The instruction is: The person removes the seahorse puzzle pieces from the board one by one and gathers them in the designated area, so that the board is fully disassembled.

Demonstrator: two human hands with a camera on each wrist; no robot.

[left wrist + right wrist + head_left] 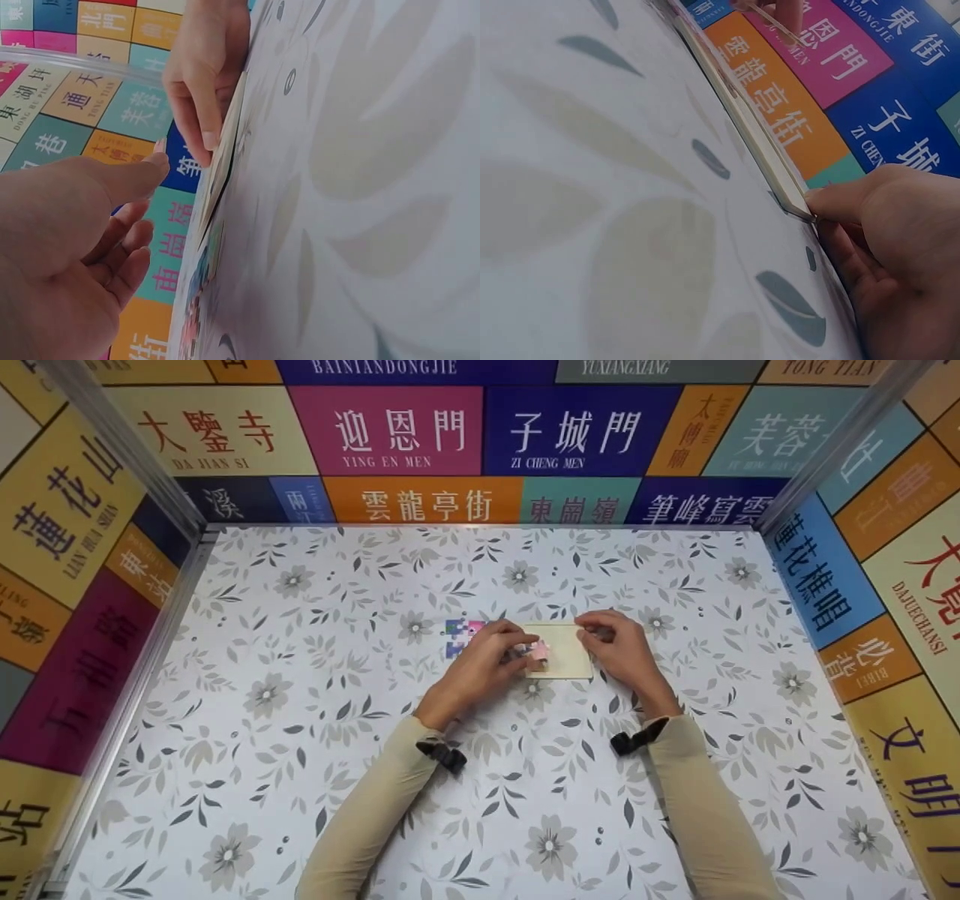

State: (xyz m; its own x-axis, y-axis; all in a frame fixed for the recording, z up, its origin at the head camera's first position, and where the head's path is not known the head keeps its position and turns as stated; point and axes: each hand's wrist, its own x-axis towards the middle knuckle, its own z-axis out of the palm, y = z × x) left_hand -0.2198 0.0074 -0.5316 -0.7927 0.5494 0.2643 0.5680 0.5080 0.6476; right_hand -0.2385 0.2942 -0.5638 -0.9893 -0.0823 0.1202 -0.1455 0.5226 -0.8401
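Note:
In the head view a cream puzzle board (566,656) lies on the patterned tabletop between both hands. My left hand (487,656) pinches a pink jigsaw piece (540,650) above the board's left part. That piece shows edge-on in the right wrist view, where the jigsaw piece (776,22) hangs clear of the board. At the board's right end my right hand (619,645) grips the edge, and the thumb of the right hand (900,240) lies at its corner. Colourful jigsaw pieces (454,628) sit left of the board, partly covered by my left hand.
A white tabletop (300,780) with grey flowers and leaves spreads around the board. Upright panels (390,431) with large lettering enclose the back and both sides, joined by metal rails (487,526). Each wrist carries a small black camera (450,757).

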